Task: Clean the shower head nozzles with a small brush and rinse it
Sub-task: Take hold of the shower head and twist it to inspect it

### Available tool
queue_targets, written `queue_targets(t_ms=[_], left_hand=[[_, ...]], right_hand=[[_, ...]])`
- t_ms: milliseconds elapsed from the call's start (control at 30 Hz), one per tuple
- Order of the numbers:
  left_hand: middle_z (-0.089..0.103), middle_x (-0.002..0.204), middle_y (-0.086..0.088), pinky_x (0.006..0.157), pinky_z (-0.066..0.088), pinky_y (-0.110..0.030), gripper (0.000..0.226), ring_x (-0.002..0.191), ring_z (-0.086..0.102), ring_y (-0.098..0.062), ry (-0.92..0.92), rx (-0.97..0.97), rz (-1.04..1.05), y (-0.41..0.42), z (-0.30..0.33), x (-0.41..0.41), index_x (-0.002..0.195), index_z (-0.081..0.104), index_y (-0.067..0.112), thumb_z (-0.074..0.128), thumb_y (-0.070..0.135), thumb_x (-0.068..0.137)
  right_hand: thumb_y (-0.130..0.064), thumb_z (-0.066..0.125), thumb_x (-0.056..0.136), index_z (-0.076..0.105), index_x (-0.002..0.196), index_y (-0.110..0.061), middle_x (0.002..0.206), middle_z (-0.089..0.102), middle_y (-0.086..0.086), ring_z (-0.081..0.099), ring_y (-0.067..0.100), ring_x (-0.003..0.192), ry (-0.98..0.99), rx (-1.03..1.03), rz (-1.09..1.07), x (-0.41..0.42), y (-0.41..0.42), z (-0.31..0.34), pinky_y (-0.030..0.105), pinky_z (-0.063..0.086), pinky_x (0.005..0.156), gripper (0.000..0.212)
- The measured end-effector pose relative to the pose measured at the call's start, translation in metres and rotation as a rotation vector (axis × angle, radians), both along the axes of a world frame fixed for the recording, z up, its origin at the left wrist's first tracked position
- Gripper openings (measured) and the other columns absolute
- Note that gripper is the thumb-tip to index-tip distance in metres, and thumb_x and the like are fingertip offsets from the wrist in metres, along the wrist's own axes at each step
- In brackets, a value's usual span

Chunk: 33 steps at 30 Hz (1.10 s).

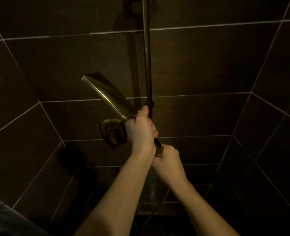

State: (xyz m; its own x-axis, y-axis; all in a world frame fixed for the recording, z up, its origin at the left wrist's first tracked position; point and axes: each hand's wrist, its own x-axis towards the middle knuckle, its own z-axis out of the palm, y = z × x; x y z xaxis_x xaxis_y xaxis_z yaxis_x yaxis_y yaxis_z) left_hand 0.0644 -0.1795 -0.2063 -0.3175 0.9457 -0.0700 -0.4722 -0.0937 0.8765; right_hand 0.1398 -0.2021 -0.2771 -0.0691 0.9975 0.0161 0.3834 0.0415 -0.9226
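A flat, gold-coloured hand shower head [106,92] points up and to the left in front of the dark tiled wall. Its nozzle face is turned away and hidden. My left hand [140,130] is wrapped around the upper part of its handle, just below the head. My right hand [168,160] grips the lower end of the handle [158,149], where the hose [151,183] hangs down. No brush is in view.
A vertical slide rail [146,57] runs up the wall behind the hands. A gold wall fitting [112,132] sits just left of my left hand. Dark tiles with pale grout [208,65] surround the stall, with corners at left and right.
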Motion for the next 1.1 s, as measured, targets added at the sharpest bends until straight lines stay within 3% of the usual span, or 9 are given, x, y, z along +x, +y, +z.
queue_targets(t_ms=[100,200,333,500,600,733,833,967,1100], left_hand=[[0.037,0.053,0.004,0.047,0.035,-0.025,0.033,0.045,0.037,-0.01,0.058,0.05,-0.157,0.001,-0.001,-0.011,0.066,0.049,0.021,0.064,0.018,0.094],[0.042,0.057,0.001,0.058,0.042,-0.028,0.03,0.051,0.044,-0.012,0.076,0.197,-0.506,0.0,0.003,-0.032,0.066,0.049,0.02,0.067,0.014,0.089],[0.049,0.051,0.0,0.051,0.046,-0.028,0.026,0.043,0.05,-0.014,-0.2,0.419,-0.937,0.005,0.008,-0.047,0.068,0.053,0.012,0.072,0.015,0.085],[0.031,0.039,0.006,0.036,0.027,-0.022,0.042,0.029,0.023,-0.008,-0.394,0.44,-1.17,0.007,0.014,-0.035,0.056,0.038,0.017,0.059,0.014,0.092],[0.027,0.039,0.007,0.035,0.019,-0.022,0.045,0.03,0.019,-0.008,-0.265,0.293,-1.049,0.005,0.016,-0.032,0.053,0.036,0.02,0.056,0.016,0.093],[0.033,0.043,0.007,0.04,0.023,-0.023,0.046,0.036,0.028,-0.009,0.02,0.113,-0.445,-0.005,0.016,-0.016,0.053,0.043,0.02,0.061,0.021,0.094],[0.039,0.05,0.007,0.044,0.03,-0.024,0.033,0.043,0.035,-0.009,0.014,0.073,-0.152,-0.011,0.011,-0.002,0.065,0.052,0.021,0.064,0.025,0.096],[0.043,0.052,0.007,0.048,0.033,-0.027,0.023,0.045,0.038,-0.009,-0.006,0.055,-0.085,-0.017,0.007,0.004,0.075,0.057,0.02,0.065,0.027,0.096],[0.042,0.055,0.005,0.048,0.037,-0.024,0.028,0.048,0.04,-0.01,0.042,0.112,-0.267,-0.01,0.005,-0.008,0.068,0.055,0.021,0.067,0.016,0.093]], right_hand=[[-0.008,0.063,0.086,0.058,0.069,-0.021,0.06,0.06,-0.004,0.057,0.007,0.051,0.057,-0.022,0.09,0.007,-0.002,0.007,0.026,0.045,0.054,0.022],[-0.006,0.062,0.083,0.054,0.069,-0.022,0.053,0.046,-0.004,0.044,0.012,0.043,0.225,-0.146,0.278,0.018,-0.006,0.015,0.026,0.036,0.044,0.022],[-0.002,0.058,0.078,0.041,0.064,-0.022,0.048,0.03,-0.004,0.029,0.005,0.033,0.616,-0.543,0.676,0.023,-0.012,0.02,0.019,0.014,0.034,0.03],[0.0,0.045,0.087,0.023,0.063,-0.022,0.047,0.022,-0.006,0.019,0.004,0.032,0.763,-0.726,0.992,0.022,-0.007,0.015,0.014,0.011,0.032,0.039],[0.0,0.051,0.083,0.035,0.063,-0.021,0.047,0.024,-0.004,0.024,0.003,0.032,0.746,-0.684,0.827,0.021,-0.009,0.016,0.015,0.014,0.033,0.033],[-0.007,0.062,0.083,0.056,0.07,-0.015,0.051,0.046,0.003,0.043,0.015,0.041,0.299,-0.237,0.355,0.018,-0.011,0.018,0.024,0.034,0.042,0.016],[-0.01,0.061,0.088,0.063,0.067,-0.014,0.062,0.064,0.005,0.057,0.021,0.056,0.163,0.016,0.096,0.011,-0.011,0.009,0.034,0.046,0.056,0.021],[-0.013,0.062,0.089,0.062,0.067,-0.02,0.063,0.066,0.004,0.059,0.016,0.053,0.066,0.112,0.033,0.013,-0.013,0.001,0.03,0.049,0.055,0.023],[-0.01,0.059,0.089,0.063,0.075,-0.009,0.068,0.066,0.011,0.062,0.027,0.062,0.23,-0.002,0.188,0.019,-0.013,0.009,0.038,0.05,0.06,0.014]])
